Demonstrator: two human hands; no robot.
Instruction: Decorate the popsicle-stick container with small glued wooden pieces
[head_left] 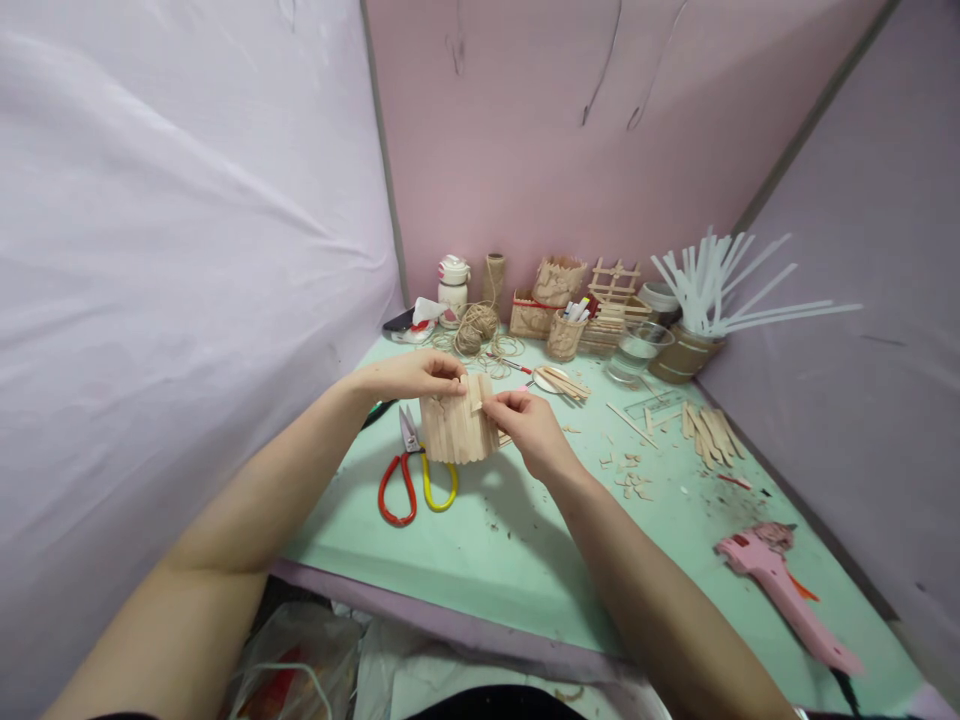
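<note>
Head cam: L grip (pixel 427 374) pinching 1 stick panel (pixel 454 435), R grip (pixel 527 422) 1 wood pc (pixel 478 406).

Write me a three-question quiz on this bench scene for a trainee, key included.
1. Multiple choice: What does the left hand hold?
A) the ball of twine
B) the wooden-stick piece
C) the clear cup

2. True or false: The right hand holds the pink glue gun.

3. Fill in: The scissors have one red handle and one ____ handle.

Key:
1. B
2. False; the pink glue gun lies on the table, while the right hand is at the wooden-stick piece.
3. yellow
</note>
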